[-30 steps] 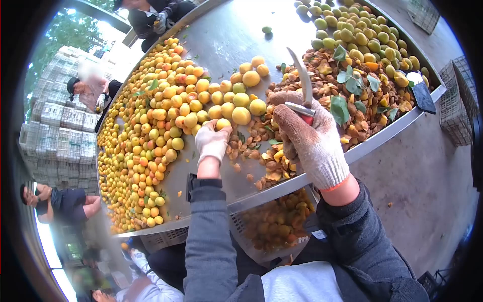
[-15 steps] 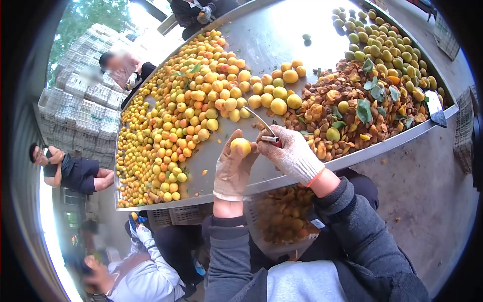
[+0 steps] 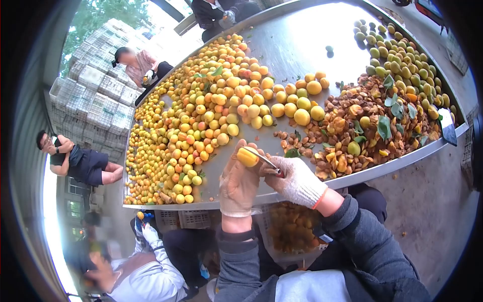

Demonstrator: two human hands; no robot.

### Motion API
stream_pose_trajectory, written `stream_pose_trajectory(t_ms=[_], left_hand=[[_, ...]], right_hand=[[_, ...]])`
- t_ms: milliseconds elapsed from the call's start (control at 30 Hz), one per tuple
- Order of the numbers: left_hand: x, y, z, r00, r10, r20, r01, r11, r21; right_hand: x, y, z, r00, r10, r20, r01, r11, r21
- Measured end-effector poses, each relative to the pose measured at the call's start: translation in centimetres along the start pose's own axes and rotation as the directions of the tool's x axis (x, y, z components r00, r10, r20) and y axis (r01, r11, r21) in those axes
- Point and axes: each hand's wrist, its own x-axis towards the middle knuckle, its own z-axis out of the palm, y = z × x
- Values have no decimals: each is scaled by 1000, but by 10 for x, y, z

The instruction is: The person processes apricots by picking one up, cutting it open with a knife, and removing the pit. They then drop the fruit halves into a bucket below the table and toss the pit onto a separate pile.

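1. Since the frame half a second ago, the knife [image 3: 261, 160] has come onto the apricot [image 3: 247, 156]; before, its blade stood just beside the fruit, and a second ago the left hand was reaching into the heap while the knife pointed upward.
2. The table [image 3: 292, 45], a wide metal tray with a raised rim, carries a long heap of apricots [image 3: 201, 121] on the left, a pile of pits [image 3: 347, 131] with leaves on the right, and greener fruit [image 3: 402, 55] at the far right edge.
3. A crate [image 3: 289, 229] of cut fruit sits below the near rim, between the person's arms.
4. Other people sit and stand around the far and left sides of the table.
5. The left hand [image 3: 237, 181], gloved, is over the near rim; its fingers [image 3: 236, 163] curl narrowly around the apricot, holding it up at the fingertips.
6. The right hand [image 3: 297, 181], gloved, is closed in a fist on the knife's handle, touching the left hand's fingers.
7. The blade lies across the top of the apricot.
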Motion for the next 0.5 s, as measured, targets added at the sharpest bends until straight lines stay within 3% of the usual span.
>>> stream_pose_trajectory(t_ms=[133, 367, 500], left_hand=[[-1, -3, 7, 999, 13, -35, -13, 1000, 16], [-3, 1, 3, 999, 33, -25, -33, 999, 22], [-4, 1, 8, 996, 66, -56, -64, 997, 42]], right_hand=[[3, -4, 2, 999, -48, -8, 47, 991, -124], [7, -3, 6, 999, 19, 30, -14, 986, -166], [6, -3, 9, 999, -42, -33, 35, 982, -188]])
